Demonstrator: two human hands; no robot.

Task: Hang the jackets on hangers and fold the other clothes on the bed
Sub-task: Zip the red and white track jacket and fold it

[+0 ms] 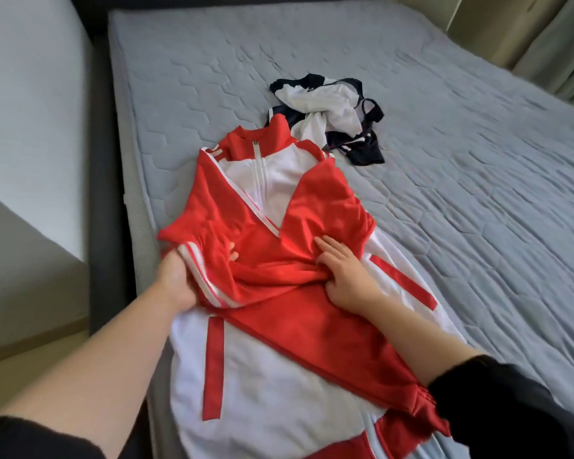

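Head view: your left hand (176, 279) grips the jacket (279, 366) by its sleeve (206, 223), while your right hand (345, 276) presses flat just beside it.

Jacket (279, 376): smooth synthetic-looking cloth, red panels with a light sheen, white panels duller.
Zip (261, 173): white tape, small metallic-looking pull.
Clothes (328, 107) heap: thin, smooth navy and white cloth, crumpled.
Bed (444, 210): grey quilted cloth, matt, stitched into puffy hexagons; its side band coarser, woven-looking.
Black sleeve (511, 412): matt cloth, soft-looking.
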